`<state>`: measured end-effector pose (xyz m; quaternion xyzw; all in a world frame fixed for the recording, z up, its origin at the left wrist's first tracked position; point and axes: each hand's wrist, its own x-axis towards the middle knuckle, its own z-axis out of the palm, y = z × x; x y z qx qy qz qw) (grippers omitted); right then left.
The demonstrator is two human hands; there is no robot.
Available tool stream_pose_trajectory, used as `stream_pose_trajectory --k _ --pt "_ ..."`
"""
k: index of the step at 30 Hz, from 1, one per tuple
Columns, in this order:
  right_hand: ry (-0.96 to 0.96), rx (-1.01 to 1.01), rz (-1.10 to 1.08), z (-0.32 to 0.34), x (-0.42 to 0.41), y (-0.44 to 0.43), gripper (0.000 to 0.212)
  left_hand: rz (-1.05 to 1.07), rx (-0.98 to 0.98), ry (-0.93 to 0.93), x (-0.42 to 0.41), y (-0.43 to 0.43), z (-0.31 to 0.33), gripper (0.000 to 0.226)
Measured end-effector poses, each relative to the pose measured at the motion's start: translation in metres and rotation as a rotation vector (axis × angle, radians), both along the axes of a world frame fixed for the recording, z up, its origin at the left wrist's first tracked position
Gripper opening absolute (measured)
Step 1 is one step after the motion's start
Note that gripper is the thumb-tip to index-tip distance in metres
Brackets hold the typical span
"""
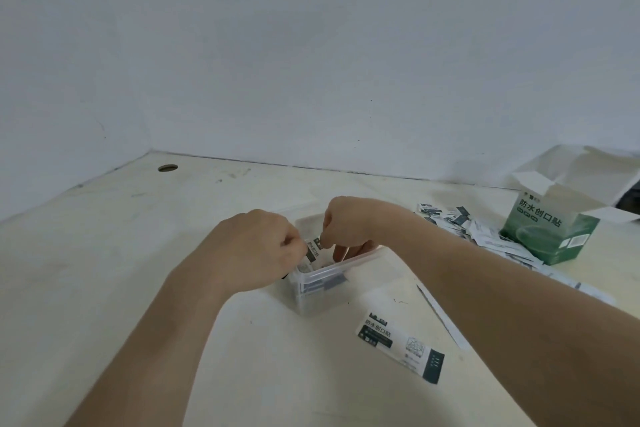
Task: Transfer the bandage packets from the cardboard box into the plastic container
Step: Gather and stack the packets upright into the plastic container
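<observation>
A clear plastic container (346,267) stands at the middle of the table with bandage packets upright inside it. Over its open top, my left hand (256,250) and my right hand (349,222) both pinch a white-and-dark bandage packet (312,251) that stands on end in the container. A green and white cardboard box (550,232) sits open at the far right, flaps up. A heap of loose packets (474,229) lies between the box and my right forearm. One single packet (401,343) lies flat in front of the container.
A thin white strip (440,315) lies on the table beside my right forearm. A round cable hole (168,168) is in the tabletop at the far left. Grey walls close the table at the back and left.
</observation>
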<state>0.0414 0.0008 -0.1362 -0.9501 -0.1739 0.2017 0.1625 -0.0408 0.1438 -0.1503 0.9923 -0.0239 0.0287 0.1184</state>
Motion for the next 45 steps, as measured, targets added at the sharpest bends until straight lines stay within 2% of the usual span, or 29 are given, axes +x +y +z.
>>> stream_pose_trajectory --k 6,10,14,17,19,21,23,27,30,32,35,39,45 --pt "0.034 0.058 -0.016 -0.001 -0.001 -0.003 0.023 -0.008 0.005 -0.008 0.0 0.0 0.0 0.04" --pt "-0.089 0.152 -0.025 0.01 -0.006 -0.01 0.021 -0.04 -0.092 -0.062 -0.002 -0.001 0.0 0.033" --pt "-0.232 0.387 -0.046 0.033 -0.029 -0.042 0.009 -0.081 -0.272 -0.318 -0.003 0.001 -0.002 0.015" --pt "-0.225 0.462 -0.012 0.042 -0.051 -0.075 0.007 -0.169 -0.404 -0.529 -0.011 -0.005 0.001 0.019" --pt "-0.246 0.424 -0.02 0.042 -0.059 -0.097 0.007 -0.247 -0.457 -0.565 -0.02 -0.018 0.007 0.024" --pt "-0.28 0.349 -0.059 0.037 -0.061 -0.119 0.008 -0.313 -0.466 -0.492 -0.028 -0.033 0.014 0.024" --pt "-0.275 0.262 -0.091 0.028 -0.059 -0.137 0.009 -0.359 -0.423 -0.337 -0.032 -0.05 0.019 0.019" --pt "-0.224 -0.035 -0.119 0.01 -0.053 -0.167 0.043 -0.44 -0.13 -0.005 -0.038 -0.102 0.007 0.023" --pt "-0.201 -0.129 -0.177 -0.008 -0.047 -0.184 0.064 -0.547 0.116 0.079 -0.029 -0.149 -0.015 0.038" --pt "-0.216 -0.165 -0.199 -0.023 -0.043 -0.192 0.072 -0.537 0.204 0.115 -0.015 -0.174 -0.025 0.049" --pt "-0.3 -0.189 -0.26 -0.041 -0.04 -0.196 0.056 -0.404 0.168 0.123 0.01 -0.2 -0.033 0.058" --pt "-0.537 -0.194 -0.234 -0.049 -0.036 -0.206 0.024 -0.272 0.102 0.106 0.033 -0.225 -0.037 0.067" --pt "-0.765 -0.239 -0.184 -0.052 -0.041 -0.209 0.023 -0.254 0.008 -0.005 0.06 -0.229 -0.042 0.06"
